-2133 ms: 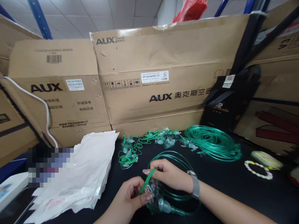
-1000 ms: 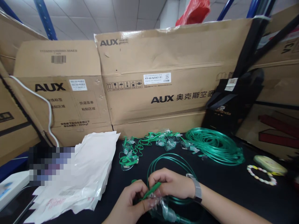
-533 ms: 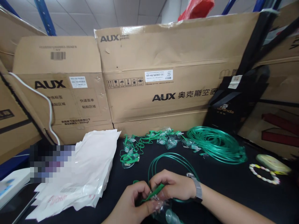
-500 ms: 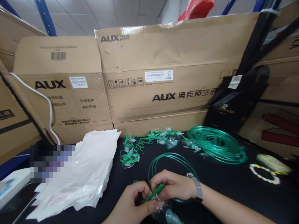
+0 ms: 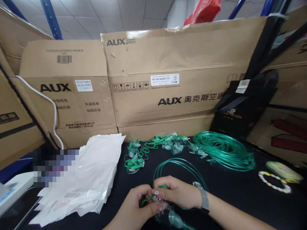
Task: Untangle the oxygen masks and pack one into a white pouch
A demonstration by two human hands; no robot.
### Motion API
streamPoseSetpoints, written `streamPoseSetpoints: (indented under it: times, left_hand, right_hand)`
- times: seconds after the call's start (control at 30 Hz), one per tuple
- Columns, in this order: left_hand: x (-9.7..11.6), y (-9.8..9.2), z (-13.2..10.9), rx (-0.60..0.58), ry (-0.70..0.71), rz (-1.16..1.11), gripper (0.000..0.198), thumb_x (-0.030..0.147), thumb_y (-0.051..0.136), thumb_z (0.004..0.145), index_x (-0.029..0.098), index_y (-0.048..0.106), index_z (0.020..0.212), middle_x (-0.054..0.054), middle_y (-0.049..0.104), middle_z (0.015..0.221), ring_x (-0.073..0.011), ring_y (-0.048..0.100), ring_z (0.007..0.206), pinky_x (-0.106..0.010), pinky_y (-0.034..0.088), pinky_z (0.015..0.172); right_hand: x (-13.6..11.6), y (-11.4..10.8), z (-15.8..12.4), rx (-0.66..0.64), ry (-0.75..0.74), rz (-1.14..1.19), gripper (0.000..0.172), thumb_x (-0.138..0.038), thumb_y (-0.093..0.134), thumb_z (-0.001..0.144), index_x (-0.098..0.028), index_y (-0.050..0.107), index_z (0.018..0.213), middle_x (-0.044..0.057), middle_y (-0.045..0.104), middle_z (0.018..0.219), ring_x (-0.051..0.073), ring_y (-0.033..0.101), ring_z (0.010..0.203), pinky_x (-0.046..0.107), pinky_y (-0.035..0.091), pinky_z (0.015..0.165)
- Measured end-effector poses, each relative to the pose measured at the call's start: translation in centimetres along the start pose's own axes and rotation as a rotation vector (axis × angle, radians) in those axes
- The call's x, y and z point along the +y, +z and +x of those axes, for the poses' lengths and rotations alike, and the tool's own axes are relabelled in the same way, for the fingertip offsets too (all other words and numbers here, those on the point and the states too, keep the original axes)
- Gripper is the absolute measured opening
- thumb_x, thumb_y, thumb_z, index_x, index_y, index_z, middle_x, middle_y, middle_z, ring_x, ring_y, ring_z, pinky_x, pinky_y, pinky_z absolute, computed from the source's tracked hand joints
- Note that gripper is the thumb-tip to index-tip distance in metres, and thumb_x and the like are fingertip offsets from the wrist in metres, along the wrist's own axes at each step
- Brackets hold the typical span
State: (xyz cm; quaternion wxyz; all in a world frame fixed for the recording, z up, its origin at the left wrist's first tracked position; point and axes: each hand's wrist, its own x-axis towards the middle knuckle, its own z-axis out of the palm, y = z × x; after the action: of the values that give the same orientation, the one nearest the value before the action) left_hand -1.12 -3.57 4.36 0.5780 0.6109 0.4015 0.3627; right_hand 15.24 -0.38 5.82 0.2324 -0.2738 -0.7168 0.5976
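Low in the head view, my two hands meet over a clear oxygen mask [image 5: 174,219] with a green connector and tubing at its bottom. My left hand [image 5: 136,206] is closed, gripping the mask's edge between thumb and fingers. Beside it, my right hand [image 5: 178,193], with a watch [image 5: 204,198] on the wrist, pinches a green elastic strap [image 5: 146,201] close to the mask's metal nose clip. The fingers partly hide the spot where strap and mask meet. A loop of green tubing [image 5: 182,161] lies just behind my right hand.
Several clear masks with green straps [image 5: 177,147] lie at the back, beside a large coil of green tubing [image 5: 223,151]. White plastic bags [image 5: 96,169] are stacked on the left. A bead bracelet [image 5: 273,182] and a yellowish case [image 5: 284,172] sit right. Cardboard boxes [image 5: 134,111] wall the back.
My right thumb has come down over the strap near the nose clip, and less of the strap's raised end shows. Both hands stay at the mask; the view has shifted slightly.
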Motion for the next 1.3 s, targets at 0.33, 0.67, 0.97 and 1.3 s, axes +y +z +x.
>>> streamPoseSetpoints:
  times: [0.33, 0.67, 0.97, 1.3]
  left_hand:
    - [0.2, 0.1, -0.3, 0.039, 0.123, 0.015, 0.027, 0.042, 0.057, 0.075, 0.016, 0.061, 0.076, 0.002, 0.048, 0.069, -0.0148, 0.044, 0.069, -0.025, 0.036, 0.065]
    - [-1.4, 0.1, -0.1, 0.035, 0.154, 0.019, 0.028, 0.043, 0.054, 0.078, 0.017, 0.062, 0.082, -0.002, 0.053, 0.078, -0.0201, 0.048, 0.081, -0.031, 0.038, 0.076]
    - [-0.5, -0.1, -0.3, 0.061, 0.15, 0.09, 0.031, 0.046, 0.051, 0.078, 0.017, 0.058, 0.069, -0.001, 0.049, 0.07, -0.018, 0.045, 0.072, -0.029, 0.034, 0.068]
    - [-0.3, -0.1, -0.3, 0.066, 0.149, 0.118, 0.03, 0.046, 0.052, 0.078, 0.017, 0.058, 0.069, 0.0, 0.046, 0.07, -0.0174, 0.043, 0.072, -0.028, 0.033, 0.07]
  right_hand:
    - [-0.2, 0.6, -0.1, 0.165, -0.017, 0.04, 0.045, -0.057, 0.05, 0.076, -0.016, 0.045, 0.059, -0.006, 0.041, 0.05, 0.006, 0.035, 0.046, 0.019, 0.027, 0.044]
    - [0.1, 0.5, 0.1, 0.146, 0.008, 0.084, 0.045, -0.057, 0.055, 0.073, -0.015, 0.045, 0.058, -0.007, 0.041, 0.05, 0.005, 0.033, 0.045, 0.018, 0.024, 0.042]
    - [-0.3, 0.6, 0.2, 0.176, -0.05, 0.155, 0.047, -0.06, 0.049, 0.075, -0.017, 0.043, 0.057, -0.008, 0.038, 0.05, 0.006, 0.034, 0.046, 0.02, 0.03, 0.045]
    - [0.0, 0.4, 0.3, 0.184, -0.039, 0.21, 0.048, -0.061, 0.051, 0.073, -0.016, 0.043, 0.058, -0.007, 0.037, 0.051, 0.006, 0.033, 0.046, 0.02, 0.029, 0.047]
